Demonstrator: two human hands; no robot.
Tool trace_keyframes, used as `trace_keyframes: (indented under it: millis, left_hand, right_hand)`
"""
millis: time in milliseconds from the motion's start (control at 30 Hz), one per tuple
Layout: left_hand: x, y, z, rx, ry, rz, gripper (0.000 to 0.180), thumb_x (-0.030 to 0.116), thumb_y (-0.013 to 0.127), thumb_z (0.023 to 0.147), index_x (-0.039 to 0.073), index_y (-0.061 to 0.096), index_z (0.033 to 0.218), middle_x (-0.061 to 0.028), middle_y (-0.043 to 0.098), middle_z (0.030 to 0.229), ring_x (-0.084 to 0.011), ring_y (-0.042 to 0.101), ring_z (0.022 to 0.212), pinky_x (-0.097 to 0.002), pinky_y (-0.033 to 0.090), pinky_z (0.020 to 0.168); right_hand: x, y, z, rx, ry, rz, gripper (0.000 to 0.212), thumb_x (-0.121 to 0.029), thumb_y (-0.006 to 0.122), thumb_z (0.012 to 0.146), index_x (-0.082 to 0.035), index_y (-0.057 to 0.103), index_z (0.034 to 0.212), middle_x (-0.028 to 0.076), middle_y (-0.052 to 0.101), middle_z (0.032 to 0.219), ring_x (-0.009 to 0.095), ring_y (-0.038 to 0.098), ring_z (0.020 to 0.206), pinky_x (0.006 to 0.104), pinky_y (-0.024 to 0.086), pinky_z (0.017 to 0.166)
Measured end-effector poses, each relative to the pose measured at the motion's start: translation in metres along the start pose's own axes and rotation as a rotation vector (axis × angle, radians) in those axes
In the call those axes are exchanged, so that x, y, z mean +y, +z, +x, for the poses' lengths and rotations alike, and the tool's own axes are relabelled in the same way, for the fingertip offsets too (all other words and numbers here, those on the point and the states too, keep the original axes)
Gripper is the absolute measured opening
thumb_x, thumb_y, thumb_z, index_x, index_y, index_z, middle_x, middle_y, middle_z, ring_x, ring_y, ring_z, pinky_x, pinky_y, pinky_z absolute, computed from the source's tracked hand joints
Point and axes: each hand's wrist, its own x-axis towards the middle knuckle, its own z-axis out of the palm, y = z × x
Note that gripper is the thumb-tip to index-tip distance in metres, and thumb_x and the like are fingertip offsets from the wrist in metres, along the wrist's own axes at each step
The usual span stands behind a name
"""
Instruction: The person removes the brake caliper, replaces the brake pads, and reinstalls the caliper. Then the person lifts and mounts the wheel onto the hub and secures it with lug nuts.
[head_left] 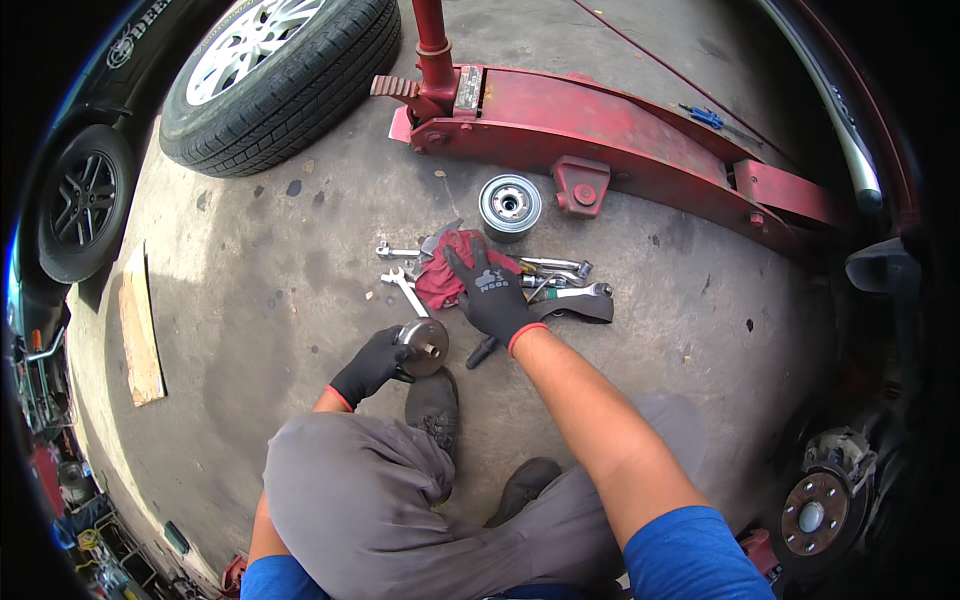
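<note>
In a black glove, my left hand (375, 366) grips a round metal cup (424, 347) with a short stub at its centre; it looks like an oil filter cap wrench. My right hand (491, 297), gloved too, has its fingers on a crumpled red rag (445, 275), the fingertips partly lost in the folds. Under and around the rag lies a pile of hand tools. A combination wrench (409, 294) points toward the metal cup. Ratchets (588, 290) stick out on the right beside a black strap (583, 309). Just beyond the rag stands an oil filter (510, 207), its threaded end up.
A red floor jack (600, 130) stretches across the far side. At the far left lies a wheel with its tire (285, 95). A wooden board (141, 325) rests on the concrete at left. A bare brake rotor (811, 515) shows at lower right. Vehicles border both sides.
</note>
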Motion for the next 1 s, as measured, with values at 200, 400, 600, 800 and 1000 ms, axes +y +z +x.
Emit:
trace_keyframes:
  millis: [200,400,600,800,1000]
  left_hand:
    - [0.022,-0.024,-0.024,0.297,0.171,0.568,0.026,0.015,0.068,0.088,0.000,0.065,0.109,-0.0113,0.068,0.089,-0.0149,0.063,0.078,-0.0346,0.053,0.070]
    - [0.046,-0.005,0.079,-0.167,-0.048,0.363,0.051,-0.003,0.060,0.088,0.002,0.056,0.139,-0.0123,0.065,0.126,-0.0266,0.069,0.105,-0.0439,0.066,0.076]
    - [0.059,-0.003,0.141,-0.076,0.328,0.444,0.028,0.013,0.067,0.093,0.007,0.068,0.120,-0.0071,0.070,0.107,-0.0178,0.066,0.096,-0.0338,0.053,0.080]
    - [0.210,0.045,0.057,0.398,0.593,0.534,0.035,0.027,0.060,0.104,0.005,0.065,0.131,-0.0019,0.069,0.111,-0.0106,0.063,0.095,-0.0263,0.047,0.073]
    - [0.269,0.258,-0.063,-0.270,1.032,0.847,0.041,0.025,0.057,0.103,-0.001,0.060,0.135,-0.0151,0.068,0.121,-0.0275,0.067,0.100,-0.0393,0.053,0.086]
  right_hand:
    - [-0.008,-0.004,-0.001,0.049,0.025,0.122,0.033,-0.024,0.058,0.097,-0.009,0.059,0.127,0.022,0.062,0.128,0.038,0.071,0.099,0.0504,0.056,0.079]
    - [0.047,-0.073,-0.085,0.035,0.170,0.093,0.040,-0.041,0.055,0.102,-0.005,0.062,0.118,0.024,0.071,0.095,0.043,0.070,0.084,0.0543,0.054,0.074]
    - [0.116,-0.089,-0.154,0.471,0.793,0.575,0.033,-0.026,0.060,0.096,0.003,0.059,0.112,0.028,0.068,0.101,0.038,0.070,0.096,0.0486,0.053,0.078]
    - [0.123,-0.108,-0.206,0.857,0.706,1.838,0.019,-0.001,0.060,0.093,-0.003,0.062,0.112,0.008,0.070,0.103,0.016,0.069,0.091,0.0365,0.054,0.071]
    - [0.005,-0.215,-0.216,1.259,0.601,2.094,0.017,-0.031,0.063,0.106,-0.015,0.065,0.107,-0.006,0.062,0.095,0.005,0.059,0.085,0.0261,0.049,0.076]
